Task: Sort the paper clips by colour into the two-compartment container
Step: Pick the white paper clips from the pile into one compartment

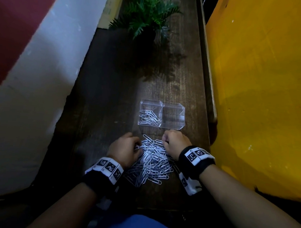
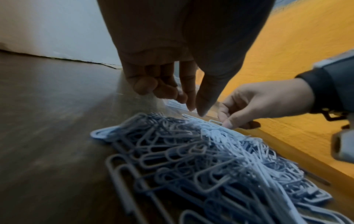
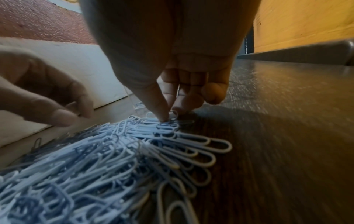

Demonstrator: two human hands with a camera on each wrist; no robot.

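A heap of white paper clips (image 1: 152, 161) lies on the dark wooden table (image 1: 112, 94), with a few dark clips (image 1: 175, 168) barely visible along its right edge. Beyond it stands the clear two-compartment container (image 1: 182, 107). Its left compartment holds white clips (image 1: 148, 116); nothing shows in the right one. My left hand (image 1: 139, 146) hovers at the heap's left edge, thumb and forefinger (image 2: 191, 104) pointing down close together with nothing between them. My right hand (image 1: 164, 143) pinches one clip (image 2: 216, 122) at the heap's far right corner, thumb (image 3: 162, 115) pressed down on it.
A potted fern (image 1: 148, 16) stands at the far end of the table. A yellow wall (image 1: 262, 85) runs close along the right behind a raised wooden edge (image 1: 208, 82). A white ledge (image 1: 42, 89) borders the left.
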